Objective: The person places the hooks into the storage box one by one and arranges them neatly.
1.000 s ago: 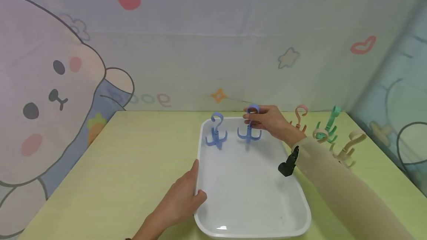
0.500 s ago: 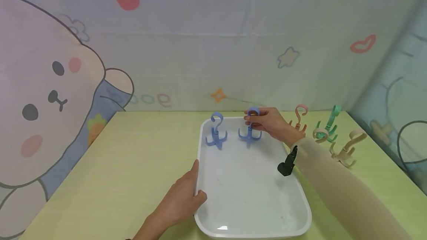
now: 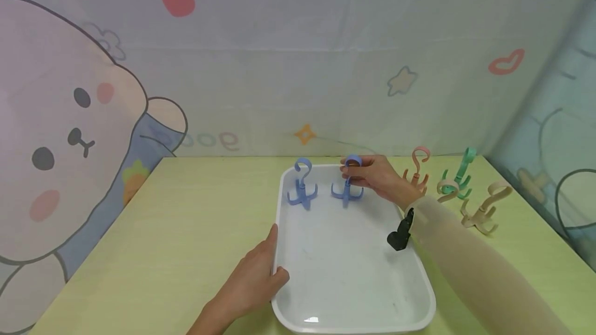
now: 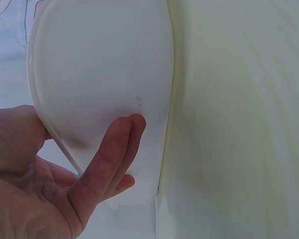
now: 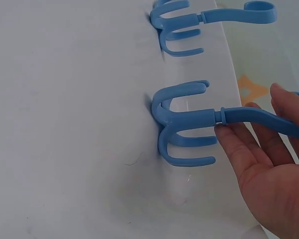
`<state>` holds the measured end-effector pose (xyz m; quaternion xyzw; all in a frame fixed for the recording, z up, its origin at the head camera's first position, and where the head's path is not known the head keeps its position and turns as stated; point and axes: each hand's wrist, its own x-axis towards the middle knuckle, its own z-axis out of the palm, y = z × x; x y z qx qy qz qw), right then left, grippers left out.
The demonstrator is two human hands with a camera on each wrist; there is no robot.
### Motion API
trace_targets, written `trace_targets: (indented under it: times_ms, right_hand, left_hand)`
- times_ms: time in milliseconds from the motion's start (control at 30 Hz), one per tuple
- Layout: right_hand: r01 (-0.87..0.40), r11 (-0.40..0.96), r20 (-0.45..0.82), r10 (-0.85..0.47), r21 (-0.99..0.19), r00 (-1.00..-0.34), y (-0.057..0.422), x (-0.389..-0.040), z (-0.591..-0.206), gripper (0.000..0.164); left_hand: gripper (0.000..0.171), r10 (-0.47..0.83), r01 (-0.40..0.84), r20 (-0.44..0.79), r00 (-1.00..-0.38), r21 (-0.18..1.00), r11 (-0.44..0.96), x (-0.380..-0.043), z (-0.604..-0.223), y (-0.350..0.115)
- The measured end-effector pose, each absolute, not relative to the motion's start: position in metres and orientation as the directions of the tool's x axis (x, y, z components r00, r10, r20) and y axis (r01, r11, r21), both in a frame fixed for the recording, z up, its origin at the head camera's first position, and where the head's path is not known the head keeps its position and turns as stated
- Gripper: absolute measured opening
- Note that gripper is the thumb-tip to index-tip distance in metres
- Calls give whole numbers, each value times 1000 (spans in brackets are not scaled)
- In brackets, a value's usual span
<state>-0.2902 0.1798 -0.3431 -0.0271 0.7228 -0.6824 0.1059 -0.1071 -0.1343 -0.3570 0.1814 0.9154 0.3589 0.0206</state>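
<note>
A white tray (image 3: 344,268) lies on the table. My left hand (image 3: 253,278) grips its left rim, thumb over the inside edge; in the left wrist view, fingers (image 4: 107,154) lie along its outer wall. My right hand (image 3: 377,174) holds a blue four-pronged hanging hook (image 3: 347,190) by its curved upper part, near the tray's far wall. In the right wrist view, this hook's prongs (image 5: 189,121) stand close over the tray floor, with fingers (image 5: 236,149) at its stem. To its left, another blue hanging hook (image 3: 302,193) stands upright inside the tray.
Right of the tray, on the yellow-green table (image 3: 186,231), stand a pink hook (image 3: 416,169), a green hook (image 3: 461,169) and a beige hook (image 3: 484,208). Another beige hook (image 3: 448,188) shows partly behind the right sleeve. A printed cloth (image 3: 279,66) hangs behind the table.
My right hand has lowered slightly with the blue hook, which also shifted a little sideways. The left hand keeps its place on the tray.
</note>
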Motion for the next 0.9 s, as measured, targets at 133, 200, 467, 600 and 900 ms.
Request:
trace_targets:
  times_ms: [133, 200, 467, 600, 900]
  right_hand:
    - [112, 81, -125, -180, -990, -976, 180, -288, -344, 51]
    - [113, 85, -126, -177, -990, -976, 180, -288, -344, 50]
    - [80, 157, -107, -171, -984, -980, 182, -286, -344, 57]
    - [40, 248, -80, -153, -968, -985, 184, -284, -337, 69]
    - [-87, 380, 28, -157, -921, -987, 184, -265, -308, 85]
  left_hand:
    - [87, 345, 316, 93, -934, 667, 674, -106, -358, -134]
    - [87, 341, 310, 89, -936, 668, 676, -105, -358, -134]
    - [89, 346, 312, 92, -934, 681, 662, -104, -361, -133]
    - [88, 341, 304, 84, -936, 680, 668, -104, -360, -133]
    - [88, 343, 302, 78, -936, 678, 670, -106, -356, -133]
